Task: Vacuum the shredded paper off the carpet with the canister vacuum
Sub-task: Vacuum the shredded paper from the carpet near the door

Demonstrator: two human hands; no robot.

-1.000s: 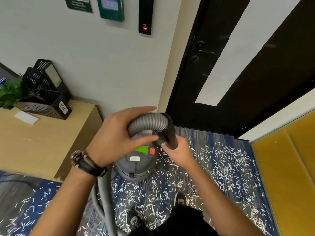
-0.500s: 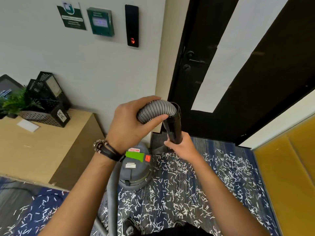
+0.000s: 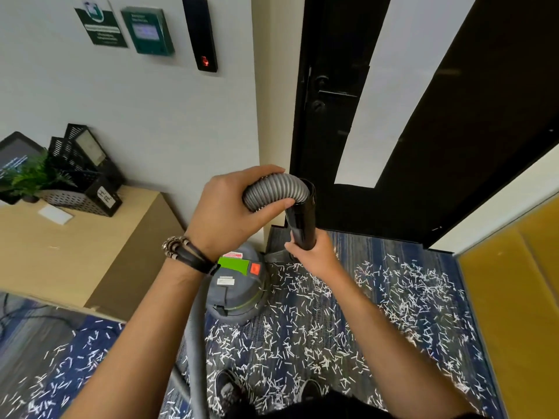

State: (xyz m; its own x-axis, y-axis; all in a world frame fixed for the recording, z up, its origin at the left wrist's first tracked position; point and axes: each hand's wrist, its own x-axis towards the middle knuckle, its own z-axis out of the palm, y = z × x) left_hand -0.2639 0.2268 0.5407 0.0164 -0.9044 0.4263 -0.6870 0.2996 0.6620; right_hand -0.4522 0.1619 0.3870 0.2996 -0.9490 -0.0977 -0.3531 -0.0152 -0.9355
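Since a second earlier, both grips and the hose end had risen in the view, so the top of the canister vacuum (image 3: 236,293), half covered then, showed below the left wrist.

A blue-grey carpet (image 3: 366,241) filled the lower view, and shredded paper (image 3: 332,328) lay scattered thickly over it, around the canister, the person's dark shoes (image 3: 227,388) and out toward a yellow panel (image 3: 514,297) on the right. A black door (image 3: 332,116) stood ahead. To its left a pale wall (image 3: 151,122) carried a card reader (image 3: 201,34). Against that wall a wooden counter (image 3: 60,252) bore a black mesh organiser (image 3: 81,179) and a small plant (image 3: 33,176).

The grey canister stood on the carpet just beside the counter's corner, near the door. Its ribbed grey hose (image 3: 275,192) ran up past the left forearm and bent over into a black tube (image 3: 302,225) pointing down.

The left grip (image 3: 230,213), bracelets (image 3: 184,252) at its wrist, was closed round the hose bend, fingers over the top and thumb beneath. The right grip (image 3: 314,255) was curled round the tube's lower end.
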